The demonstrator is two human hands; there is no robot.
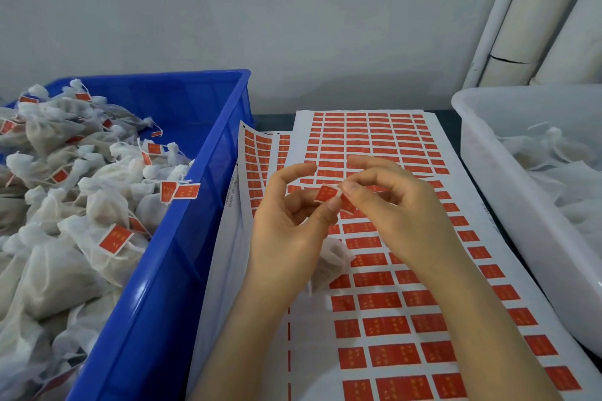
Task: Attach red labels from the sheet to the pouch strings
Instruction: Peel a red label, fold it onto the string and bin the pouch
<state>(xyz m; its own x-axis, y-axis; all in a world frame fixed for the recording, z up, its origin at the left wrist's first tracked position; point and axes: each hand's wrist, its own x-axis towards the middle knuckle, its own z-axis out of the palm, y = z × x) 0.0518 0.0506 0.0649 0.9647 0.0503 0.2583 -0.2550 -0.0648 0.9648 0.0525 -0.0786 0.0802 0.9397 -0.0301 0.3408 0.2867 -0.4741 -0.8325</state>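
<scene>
A white sheet [391, 270] covered with rows of red labels lies in front of me. Above it, my left hand [286, 221] and my right hand [391, 205] meet and pinch one red label [327, 194] between their fingertips. A white mesh pouch [330, 265] hangs below my left hand, partly hidden by the wrist. I cannot make out its string.
A blue crate [182, 238] on the left is heaped with labelled white pouches [81, 205]. A white tub [488, 172] on the right holds unlabelled pouches. More label sheets [257, 166] lie underneath, overlapping. White tubes [537, 26] lean at the back right.
</scene>
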